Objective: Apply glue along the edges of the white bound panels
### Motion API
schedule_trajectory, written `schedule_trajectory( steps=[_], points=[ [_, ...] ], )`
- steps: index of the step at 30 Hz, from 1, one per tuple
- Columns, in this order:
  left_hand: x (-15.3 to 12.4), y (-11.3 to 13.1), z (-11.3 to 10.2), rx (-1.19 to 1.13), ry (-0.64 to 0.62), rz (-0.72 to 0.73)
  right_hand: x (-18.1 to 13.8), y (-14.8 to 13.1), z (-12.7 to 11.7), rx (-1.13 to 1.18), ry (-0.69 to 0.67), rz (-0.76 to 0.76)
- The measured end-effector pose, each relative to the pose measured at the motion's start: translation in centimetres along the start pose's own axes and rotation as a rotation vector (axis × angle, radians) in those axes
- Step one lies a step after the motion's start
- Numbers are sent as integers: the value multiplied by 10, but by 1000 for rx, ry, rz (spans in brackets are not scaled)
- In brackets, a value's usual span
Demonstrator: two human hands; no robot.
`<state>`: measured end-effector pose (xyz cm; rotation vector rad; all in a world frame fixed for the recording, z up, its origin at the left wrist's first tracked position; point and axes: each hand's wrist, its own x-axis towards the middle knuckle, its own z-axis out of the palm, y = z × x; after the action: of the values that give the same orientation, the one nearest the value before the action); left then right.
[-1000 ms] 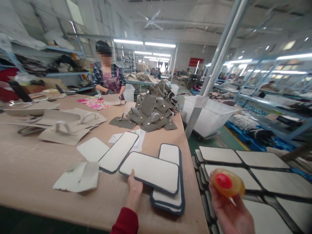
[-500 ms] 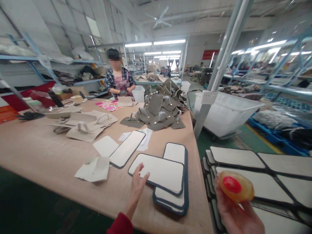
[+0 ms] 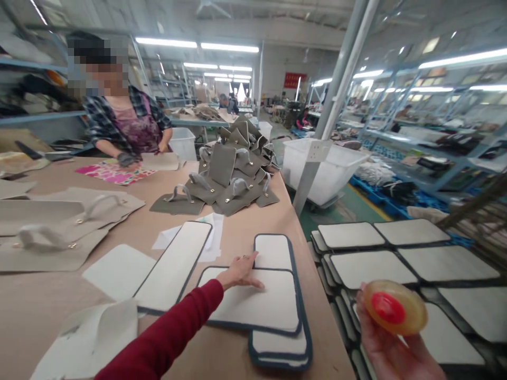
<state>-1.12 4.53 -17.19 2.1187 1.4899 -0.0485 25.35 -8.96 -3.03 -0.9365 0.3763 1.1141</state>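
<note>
My left hand (image 3: 242, 273), in a dark red sleeve, reaches over a stack of white panels with dark blue edges. Its fingers are spread, over the top panel (image 3: 257, 309) that lies crosswise, and the fingertips come close to the panel (image 3: 273, 250) underneath. Whether they touch is hard to tell. My right hand (image 3: 390, 338) is wrapped round a translucent amber bottle (image 3: 415, 310) with a red end, past the table's right edge. Left of the stack lie another edged panel (image 3: 174, 266), a plain white piece (image 3: 119, 270) and a creased pale piece (image 3: 91, 338).
Grey-brown pieces with handles (image 3: 222, 174) are heaped at the table's far end; beige handled pieces (image 3: 47, 221) lie left. More edged panels (image 3: 368, 269) are stacked on the right. A metal post (image 3: 317, 153) stands by a white bin (image 3: 293, 161). A co-worker (image 3: 130, 124) works across the table.
My left hand has moved over the panels toward the far end of the stack, its sleeve now showing more. The view has shifted; my right hand still holds the bottle.
</note>
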Motion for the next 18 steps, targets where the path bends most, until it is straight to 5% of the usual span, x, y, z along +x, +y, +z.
schedule_trajectory(
  steps=[6, 10, 18],
  points=[
    [-4, 5, -15, 120, 32, 48, -1, 12, -3, 54, 21, -26],
    [-6, 11, -29, 150, -74, 69, -5, 13, -5, 87, 39, -49],
    [4, -6, -33, -472, -256, 211, -3, 6, -10, -4, -80, -216]
  ],
)
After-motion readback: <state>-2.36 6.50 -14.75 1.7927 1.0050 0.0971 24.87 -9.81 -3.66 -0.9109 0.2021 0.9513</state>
